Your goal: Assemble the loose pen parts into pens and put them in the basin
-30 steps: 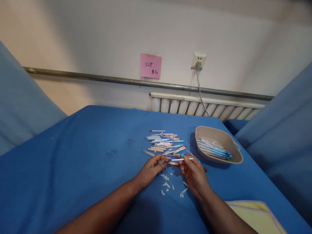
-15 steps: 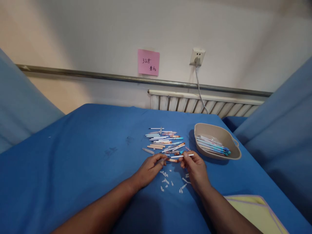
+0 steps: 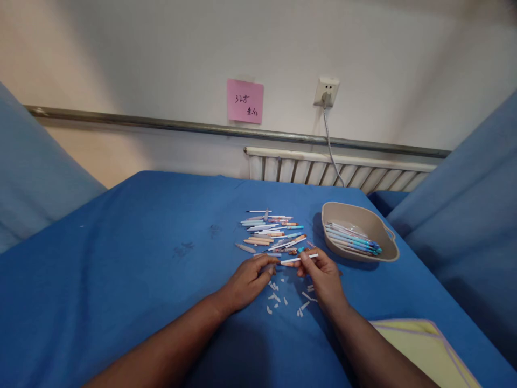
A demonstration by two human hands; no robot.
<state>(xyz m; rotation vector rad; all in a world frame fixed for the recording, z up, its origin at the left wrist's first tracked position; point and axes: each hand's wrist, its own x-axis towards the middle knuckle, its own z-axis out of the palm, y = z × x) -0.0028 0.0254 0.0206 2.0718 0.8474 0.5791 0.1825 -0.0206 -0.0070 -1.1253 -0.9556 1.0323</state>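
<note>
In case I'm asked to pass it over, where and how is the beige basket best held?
I'd take the looped handle at the right end of the beige basket as the grip, coming from the right: the loop seems to stand out from the rim, and the loose pens lie off the opposite side.

The white tube looks like smooth plastic with a faint sheen. The peach barrels and pale blue barrels are smooth, satin plastic; the grey barrel seems translucent. The white scraps look matt, their material unclear. The blue cover is matt, softly creased cloth. The basket is smooth, low-gloss plastic, the pens inside shinier. The rail is metal with a dull, worn shine, the radiator painted and smooth, the socket white plastic, the cord seemingly braided. The note is matt paper, the curtain unglossy cloth.
</note>
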